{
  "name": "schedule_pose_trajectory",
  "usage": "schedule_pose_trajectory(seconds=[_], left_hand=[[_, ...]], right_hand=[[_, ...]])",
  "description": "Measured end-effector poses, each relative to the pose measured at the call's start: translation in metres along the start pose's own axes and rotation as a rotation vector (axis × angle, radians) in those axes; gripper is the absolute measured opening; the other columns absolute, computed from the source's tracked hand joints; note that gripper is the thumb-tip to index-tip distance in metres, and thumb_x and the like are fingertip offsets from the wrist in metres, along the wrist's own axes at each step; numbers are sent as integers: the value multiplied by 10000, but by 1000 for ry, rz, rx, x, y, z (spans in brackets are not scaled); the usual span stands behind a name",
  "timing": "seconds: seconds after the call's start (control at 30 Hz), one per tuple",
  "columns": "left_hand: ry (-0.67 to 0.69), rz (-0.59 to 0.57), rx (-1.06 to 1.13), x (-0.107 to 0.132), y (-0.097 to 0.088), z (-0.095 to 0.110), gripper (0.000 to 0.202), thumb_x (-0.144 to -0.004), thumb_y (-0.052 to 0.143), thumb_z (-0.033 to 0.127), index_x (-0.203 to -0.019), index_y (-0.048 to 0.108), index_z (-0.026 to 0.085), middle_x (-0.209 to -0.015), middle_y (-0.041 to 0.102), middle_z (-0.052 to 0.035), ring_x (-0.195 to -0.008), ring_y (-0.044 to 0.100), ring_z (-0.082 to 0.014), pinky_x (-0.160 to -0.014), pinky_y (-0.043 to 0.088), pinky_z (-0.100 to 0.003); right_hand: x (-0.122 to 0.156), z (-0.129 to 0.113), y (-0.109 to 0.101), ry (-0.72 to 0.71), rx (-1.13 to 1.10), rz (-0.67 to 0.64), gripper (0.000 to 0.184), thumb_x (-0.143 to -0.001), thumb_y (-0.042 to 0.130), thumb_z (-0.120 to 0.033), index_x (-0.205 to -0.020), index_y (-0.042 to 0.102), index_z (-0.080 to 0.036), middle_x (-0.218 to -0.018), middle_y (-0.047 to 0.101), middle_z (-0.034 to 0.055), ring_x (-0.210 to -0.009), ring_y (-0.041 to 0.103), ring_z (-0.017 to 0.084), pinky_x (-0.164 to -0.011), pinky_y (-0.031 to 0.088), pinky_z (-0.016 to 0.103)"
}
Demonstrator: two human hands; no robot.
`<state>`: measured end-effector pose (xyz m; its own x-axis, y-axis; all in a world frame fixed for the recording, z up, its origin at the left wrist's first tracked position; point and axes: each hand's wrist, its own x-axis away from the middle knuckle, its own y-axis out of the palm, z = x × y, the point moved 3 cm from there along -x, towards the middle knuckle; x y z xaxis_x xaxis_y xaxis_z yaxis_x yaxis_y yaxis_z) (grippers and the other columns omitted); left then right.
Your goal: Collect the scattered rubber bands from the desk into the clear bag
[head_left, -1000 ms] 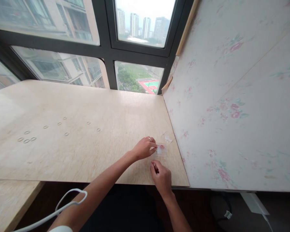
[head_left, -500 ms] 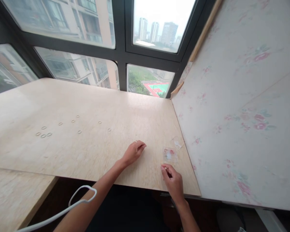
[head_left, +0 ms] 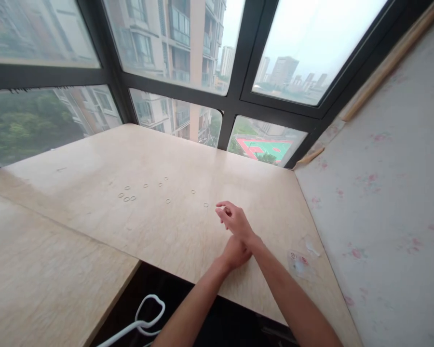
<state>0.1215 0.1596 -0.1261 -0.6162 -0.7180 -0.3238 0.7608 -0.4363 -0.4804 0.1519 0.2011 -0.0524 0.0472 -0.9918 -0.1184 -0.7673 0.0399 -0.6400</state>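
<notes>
Above the middle of the tan, marble-patterned tabletop (head_left: 188, 236), the right hand (head_left: 232, 218) points to the left with its fingers half curled and the tips of thumb and index finger close together. Whether anything is held between them cannot be told. The left hand (head_left: 235, 254) is positioned lower, overlapped by the right wrist (its fingers are hidden, so its grip cannot be determined).

Just beside the right fingertips, a single thin ring (head_left: 204, 206) lies flat on the tabletop. Nine similar rings (head_left: 127, 199) lie farther left: four form a close cluster at the outer end, and five are loosely spaced.

To the right of the right forearm, a clear plastic case (head_left: 299, 265) rests on the tabletop. Red marks or contents show in it, too small to read. A clear plastic wrapper (head_left: 312, 246) with a white part lies between the case and the floral-papered wall (head_left: 383, 202), which bounds the right side.

The front edge of the tabletop passes beneath both forearms. A second tan board (head_left: 47, 274) adjoins at the left front, beside a looped white cable (head_left: 125, 331). From the right hand, the surface extends back to the dark window frame (head_left: 233, 103).
</notes>
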Motion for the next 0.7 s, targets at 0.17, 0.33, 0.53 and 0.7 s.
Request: schedule_pose_trajectory(seconds=[0.17,0.33,0.53,0.7], left_hand=[[-51,-7,-5,0,-2,-2,116,-710,477,69,-642,511,156,-667,598,-33,-613,521,-162,-573,366,-264],[-50,10,10,-2,-5,3,123,-699,490,86,-606,482,166,-661,596,-41,-617,524,-169,-564,338,-268],[-52,15,9,-2,-7,6,161,-775,486,168,-614,471,172,-652,591,-52,-602,513,-170,-546,306,-280],[-67,11,3,-2,-6,4,206,-812,472,201,-608,467,169,-621,563,-36,-566,465,-144,-525,263,-274]], right_hand=[[-70,9,35,-8,634,-268,317,-832,491,-215,-1122,617,-234,-873,697,37,-820,639,178,-673,435,244],[-80,11,42,-47,828,-360,260,-835,487,-230,-1024,665,-231,-949,692,98,-873,640,233,-715,432,308],[-75,10,42,-90,942,-469,222,-837,505,-248,-971,669,-183,-977,687,140,-898,635,246,-726,432,313],[-67,13,36,-100,911,-465,168,-767,551,-215,-873,674,-174,-886,698,117,-806,640,224,-649,415,278]])
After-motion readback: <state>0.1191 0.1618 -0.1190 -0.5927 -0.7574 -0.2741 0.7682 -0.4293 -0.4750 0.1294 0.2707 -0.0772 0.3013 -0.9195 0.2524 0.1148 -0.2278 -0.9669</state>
